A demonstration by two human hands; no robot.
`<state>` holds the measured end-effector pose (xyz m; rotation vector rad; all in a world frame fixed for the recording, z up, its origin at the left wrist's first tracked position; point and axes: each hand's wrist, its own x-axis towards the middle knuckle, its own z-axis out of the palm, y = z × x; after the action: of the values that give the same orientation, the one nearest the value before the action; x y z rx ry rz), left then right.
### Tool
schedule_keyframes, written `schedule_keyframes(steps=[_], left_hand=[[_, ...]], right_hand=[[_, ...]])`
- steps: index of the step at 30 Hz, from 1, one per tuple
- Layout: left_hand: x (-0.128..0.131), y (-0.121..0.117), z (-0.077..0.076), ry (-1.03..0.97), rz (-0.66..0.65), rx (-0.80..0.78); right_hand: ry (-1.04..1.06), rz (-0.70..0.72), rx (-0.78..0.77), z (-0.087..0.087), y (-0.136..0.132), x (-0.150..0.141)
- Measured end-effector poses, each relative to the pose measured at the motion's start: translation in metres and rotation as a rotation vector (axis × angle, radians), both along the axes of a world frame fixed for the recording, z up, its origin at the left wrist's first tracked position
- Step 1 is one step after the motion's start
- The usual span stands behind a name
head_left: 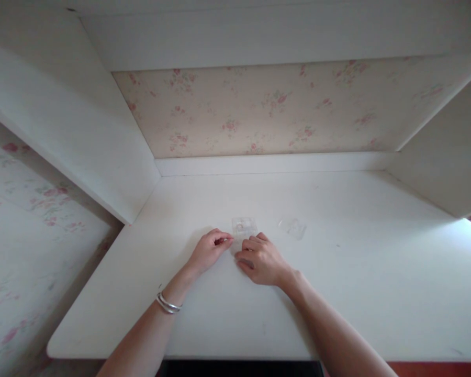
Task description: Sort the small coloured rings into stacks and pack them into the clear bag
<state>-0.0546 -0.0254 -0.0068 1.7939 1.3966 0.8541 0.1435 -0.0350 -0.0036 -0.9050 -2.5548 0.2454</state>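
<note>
A small clear plastic case (pixel 244 225) lies on the white desk, just beyond my two hands. My left hand (pixel 212 248) is beside its near left corner, thumb and forefinger pinched together; whatever is between them is too small to name. On the other side my right hand (pixel 261 259) rests at the near edge of the case with its fingers curled under, so their tips are partly hidden. I cannot tell whether they grip anything. A second clear plastic piece (pixel 294 227) lies apart, to the right of the case.
The white desk (pixel 357 293) has a raised back edge below flowered wallpaper (pixel 259 112). White side panels (pixel 82 120) stand at left and right, with an overhang above. A black surface (pixel 239 368) shows beneath the front edge.
</note>
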Motion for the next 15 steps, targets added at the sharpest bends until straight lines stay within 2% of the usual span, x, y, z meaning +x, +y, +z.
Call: schedule_keyframes(steps=[6,15], left_hand=[[0.01,0.01,-0.005,0.003,0.079,0.153],[0.032,0.039,-0.001,0.134,0.077,0.278]], right_hand=[[-0.043,-0.024,0.027,-0.004,0.001,0.0],[-0.052,-0.047,0.046,-0.004,0.001,-0.002]])
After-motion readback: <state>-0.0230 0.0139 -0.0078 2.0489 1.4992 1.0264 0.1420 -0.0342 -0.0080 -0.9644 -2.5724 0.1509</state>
